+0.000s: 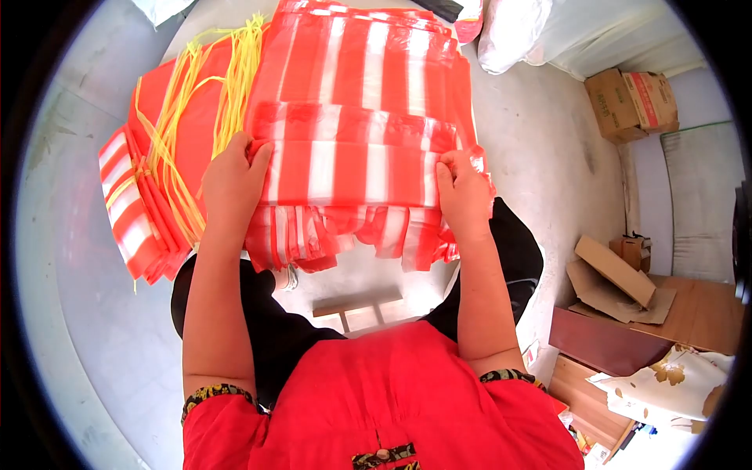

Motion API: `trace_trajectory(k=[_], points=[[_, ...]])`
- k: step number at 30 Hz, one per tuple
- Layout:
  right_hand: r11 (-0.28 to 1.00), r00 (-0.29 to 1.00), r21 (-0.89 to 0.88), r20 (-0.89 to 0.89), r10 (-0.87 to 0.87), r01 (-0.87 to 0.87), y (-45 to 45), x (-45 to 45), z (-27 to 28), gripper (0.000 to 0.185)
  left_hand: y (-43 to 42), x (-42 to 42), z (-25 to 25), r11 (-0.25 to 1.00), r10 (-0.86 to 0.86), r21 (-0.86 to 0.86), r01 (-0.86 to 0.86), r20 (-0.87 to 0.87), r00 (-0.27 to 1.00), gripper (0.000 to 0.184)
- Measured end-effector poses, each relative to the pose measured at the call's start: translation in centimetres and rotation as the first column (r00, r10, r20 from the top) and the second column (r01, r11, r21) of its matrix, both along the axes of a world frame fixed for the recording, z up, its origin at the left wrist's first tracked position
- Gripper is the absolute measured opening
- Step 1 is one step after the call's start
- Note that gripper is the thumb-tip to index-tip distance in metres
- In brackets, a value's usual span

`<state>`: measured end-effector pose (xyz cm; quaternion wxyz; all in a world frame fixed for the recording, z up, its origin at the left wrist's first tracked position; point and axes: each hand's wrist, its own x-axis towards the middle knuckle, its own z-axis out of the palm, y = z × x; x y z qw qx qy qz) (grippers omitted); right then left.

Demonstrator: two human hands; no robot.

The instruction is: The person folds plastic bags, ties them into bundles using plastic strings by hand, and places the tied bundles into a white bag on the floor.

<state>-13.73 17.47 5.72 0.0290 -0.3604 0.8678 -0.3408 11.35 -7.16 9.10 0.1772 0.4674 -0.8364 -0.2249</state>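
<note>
A folded red-and-white striped plastic bag [352,166] lies across a stack of similar striped bags [352,63] in front of me. My left hand [233,176] pinches its left edge between thumb and fingers. At the opposite edge, my right hand [465,192] has its thumb on top and its fingers closed on the plastic. Ragged handle ends [337,235] of the bags hang toward my lap. Beside my left hand, long yellow ties [235,78] trail over a bundle of red bags [145,211].
Cardboard boxes [633,106] stand by the wall at the upper right. An opened carton [623,286] rests on a brown wooden cabinet [697,309] at right. A wooden bar [356,301] shows between my legs, and a white plastic bag [513,31] is at the top.
</note>
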Motion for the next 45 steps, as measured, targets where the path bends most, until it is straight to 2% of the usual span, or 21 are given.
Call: trace_trajectory(k=[2, 5, 7, 10, 13, 14, 19, 25, 28, 29, 31, 32, 34, 35, 36, 38, 39, 40, 43, 44, 45], points=[[0.993, 0.997, 0.118, -0.077, 0.019, -0.009, 0.0, -0.1, 0.1, 0.013, 0.4, -0.4, 1.0, 0.999, 0.044, -0.017, -0.044, 0.034, 0.998, 0.030], [0.958, 0.974, 0.286, -0.220, 0.042, 0.023, 0.1, 1.0, 2.8, 0.017, -0.1, -0.1, -0.2, 0.963, -0.015, -0.270, -0.003, -0.061, 0.998, 0.029], [0.933, 0.950, 0.359, -0.299, 0.094, 0.021, 0.3, 1.6, 3.9, 0.027, -0.2, 0.6, -0.6, 0.925, -0.184, -0.344, 0.161, -0.034, 0.982, 0.032], [0.929, 0.867, 0.175, -0.336, 0.369, -0.328, -0.2, 3.4, 4.0, 0.050, 1.5, 0.9, 0.4, 0.807, -0.487, -0.401, 0.434, -0.037, 0.872, 0.043], [0.784, 0.730, 0.135, -0.298, 0.615, -0.606, -2.0, 6.5, 4.9, 0.070, 3.4, 0.1, 0.5, 0.687, -0.683, -0.337, 0.644, 0.005, 0.731, 0.058], [0.788, 0.740, 0.159, -0.275, 0.614, -0.595, -2.2, 6.5, 4.6, 0.073, 3.7, 0.0, 0.5, 0.654, -0.723, -0.296, 0.696, 0.028, 0.691, 0.063], [0.809, 0.792, 0.192, -0.175, 0.585, -0.556, -2.9, 4.4, 3.3, 0.080, 3.3, 0.5, 1.2, 0.729, -0.648, -0.188, 0.658, 0.122, 0.752, 0.070], [0.801, 0.815, 0.310, -0.121, 0.567, -0.512, -2.2, 2.8, 4.3, 0.070, 1.4, 1.3, 1.8, 0.820, -0.527, -0.157, 0.551, 0.168, 0.833, 0.064], [0.805, 0.801, 0.286, -0.166, 0.575, -0.519, -2.3, 2.4, 4.4, 0.065, 0.9, 1.8, 1.6, 0.818, -0.522, -0.206, 0.538, 0.131, 0.843, 0.061], [0.798, 0.811, 0.305, -0.118, 0.573, -0.519, -2.3, 2.3, 4.7, 0.063, 0.7, 2.0, 1.6, 0.808, -0.529, -0.234, 0.540, 0.112, 0.841, 0.061], [0.781, 0.827, 0.341, -0.021, 0.562, -0.522, -2.6, 2.1, 6.2, 0.059, 0.0, 2.3, 2.6, 0.860, -0.502, -0.063, 0.506, 0.072, 0.862, 0.057], [0.790, 0.868, 0.385, 0.066, 0.492, -0.477, -2.8, 1.9, 7.6, 0.058, -0.2, 2.4, 3.2, 0.874, -0.485, 0.027, 0.485, 0.055, 0.873, 0.055], [0.783, 0.919, 0.481, 0.227, 0.322, -0.393, -3.6, 1.3, 10.5, 0.055, 0.5, 2.0, 4.7, 0.963, -0.241, 0.093, 0.253, -0.126, 0.962, 0.056], [0.820, 0.947, 0.502, -0.002, 0.321, -0.277, -4.0, 0.6, 10.5, 0.054, 0.8, 1.8, 5.0, 0.980, -0.104, 0.144, 0.135, -0.206, 0.973, 0.057], [0.854, 0.924, 0.495, -0.230, 0.306, -0.160, -4.6, 0.0, 10.4, 0.054, 0.1, 1.2, 3.2, 0.987, 0.057, 0.158, 0.004, -0.379, 0.924, 0.062], [0.937, 0.862, 0.314, -0.422, 0.280, -0.151, -5.4, -0.6, 9.6, 0.055, -1.1, 0.8, 2.3, 0.969, -0.132, -0.245, 0.039, -0.375, 0.918, 0.065], [0.957, 0.870, 0.155, -0.400, 0.287, -0.244, -5.8, -0.6, 8.7, 0.056, -1.4, 0.7, 2.2, 0.897, -0.222, -0.438, 0.053, -0.345, 0.912, 0.067], [0.947, 0.877, -0.010, -0.379, 0.294, -0.322, -6.1, -0.7, 8.2, 0.057, -1.1, 0.3, 2.1, 0.880, -0.295, -0.452, 0.145, -0.282, 0.913, 0.067], [0.832, 0.719, 0.210, -0.425, 0.550, -0.513, -7.4, 1.7, 6.8, 0.065, 0.8, -2.0, 1.8, 0.799, -0.484, -0.445, 0.405, -0.076, 0.872, 0.071], [0.795, 0.690, 0.229, -0.400, 0.603, -0.562, -7.9, 2.1, 5.9, 0.074, 1.4, -2.8, 1.3, 0.769, -0.528, -0.422, 0.480, 0.002, 0.849, 0.072], [0.795, 0.699, 0.217, -0.386, 0.602, -0.566, -8.5, 2.5, 5.2, 0.074, 1.8, -3.4, 0.7, 0.736, -0.571, -0.391, 0.552, 0.079, 0.817, 0.073]])
